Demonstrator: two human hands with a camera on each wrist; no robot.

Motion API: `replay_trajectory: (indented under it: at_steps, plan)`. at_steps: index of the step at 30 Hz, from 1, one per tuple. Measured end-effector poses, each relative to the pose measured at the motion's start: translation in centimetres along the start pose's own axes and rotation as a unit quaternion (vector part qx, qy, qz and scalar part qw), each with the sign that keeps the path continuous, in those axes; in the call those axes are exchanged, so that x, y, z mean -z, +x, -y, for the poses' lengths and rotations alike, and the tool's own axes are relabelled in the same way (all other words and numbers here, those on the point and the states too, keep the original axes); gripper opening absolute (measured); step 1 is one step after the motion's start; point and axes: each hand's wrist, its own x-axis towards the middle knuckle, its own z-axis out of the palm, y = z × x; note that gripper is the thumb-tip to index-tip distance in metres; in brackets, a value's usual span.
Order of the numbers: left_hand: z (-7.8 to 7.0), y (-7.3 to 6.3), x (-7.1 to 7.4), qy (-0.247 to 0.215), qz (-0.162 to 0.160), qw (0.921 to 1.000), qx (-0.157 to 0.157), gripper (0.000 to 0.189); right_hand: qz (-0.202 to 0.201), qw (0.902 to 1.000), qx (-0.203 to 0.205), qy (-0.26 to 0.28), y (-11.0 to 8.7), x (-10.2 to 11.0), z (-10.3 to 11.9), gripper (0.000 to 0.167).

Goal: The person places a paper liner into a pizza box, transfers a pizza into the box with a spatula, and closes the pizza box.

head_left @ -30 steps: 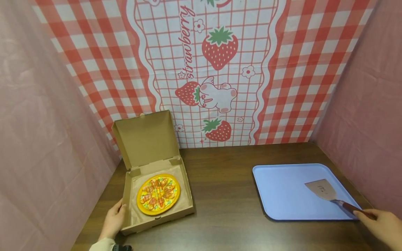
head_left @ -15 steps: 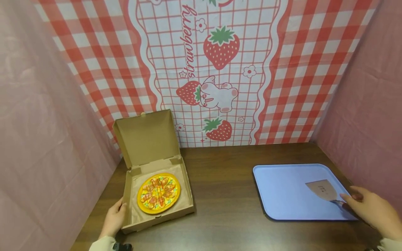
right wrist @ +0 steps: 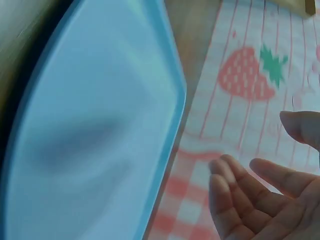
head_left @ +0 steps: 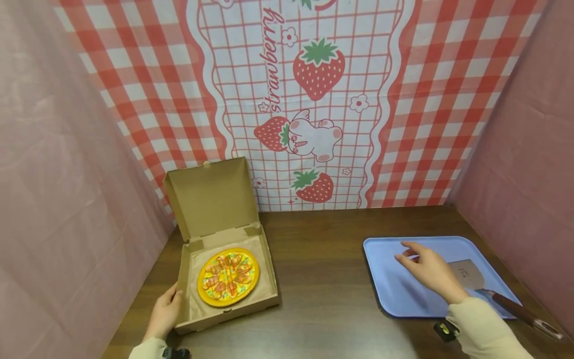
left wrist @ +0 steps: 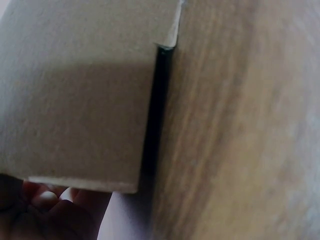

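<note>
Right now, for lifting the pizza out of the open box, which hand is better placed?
Probably the right hand: it hovers above the blue tray, holding nothing. The left hand is nearer the pizza, but seems busy at the side of the box.

Pizza (head_left: 228, 277) in box (head_left: 215, 202), left on table (head_left: 318, 279); spatula (head_left: 506, 304) partly on tray (head_left: 385, 264), right; cloth (head_left: 314, 119) behind both.

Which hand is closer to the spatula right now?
Right: the right hand hangs over the blue tray, near the blade of the spatula. The left hand is across the table, holding the pizza box.
</note>
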Motion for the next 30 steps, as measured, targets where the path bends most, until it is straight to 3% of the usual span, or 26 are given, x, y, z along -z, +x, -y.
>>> replay_trajectory:
  at_steps: [16, 24, 30]
  plan:
    - [0.2, 0.1, -0.1, -0.014, 0.001, 0.9999, 0.004, 0.05, 0.046, 0.9906, 0.017, 0.128, 3.9, -8.5, 8.1, 0.049]
    - [0.1, 0.2, -0.2, -0.008, -0.003, 0.9999, 0.006, 0.05, 0.074, 0.9848, 0.006, 0.157, 4.7, -11.8, 11.1, 0.049]
    - [0.2, 0.1, -0.2, -0.007, -0.001, 1.0, 0.004, 0.05, 0.099, 0.9777, 0.032, 0.182, 4.6, -14.4, 13.3, 0.051]
